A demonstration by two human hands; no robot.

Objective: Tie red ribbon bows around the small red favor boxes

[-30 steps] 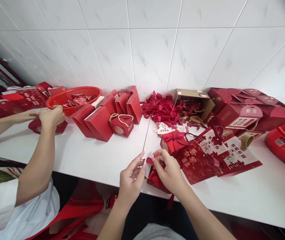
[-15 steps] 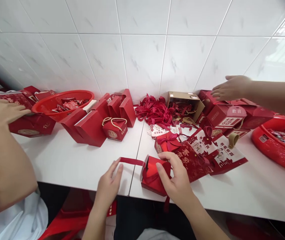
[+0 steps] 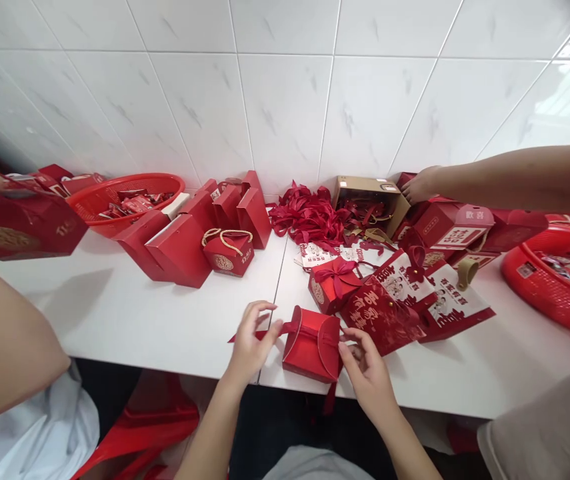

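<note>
A small red gift box (image 3: 313, 343) with a curved flap top sits at the near edge of the white table (image 3: 165, 313). A red ribbon (image 3: 257, 333) runs across it. My left hand (image 3: 252, 340) pinches the ribbon just left of the box, fingers closed on it. On the box's right side my right hand (image 3: 367, 367) has its fingers curled on the ribbon's other end. Behind the box stands a finished red box with a bow (image 3: 333, 283).
Red paper bags (image 3: 189, 230), a ribbon pile (image 3: 307, 217), an open cardboard box (image 3: 369, 200) and printed red cards (image 3: 415, 293) crowd the back. Red baskets stand at left (image 3: 125, 193) and right (image 3: 555, 280). A person at left lifts a red box (image 3: 19, 227); another person's arm (image 3: 505, 180) reaches in from the right.
My left hand came in from a stretched ribbon end to pinch it beside the box. My right hand slid off the box top to its right side. The person at left raised their box.
</note>
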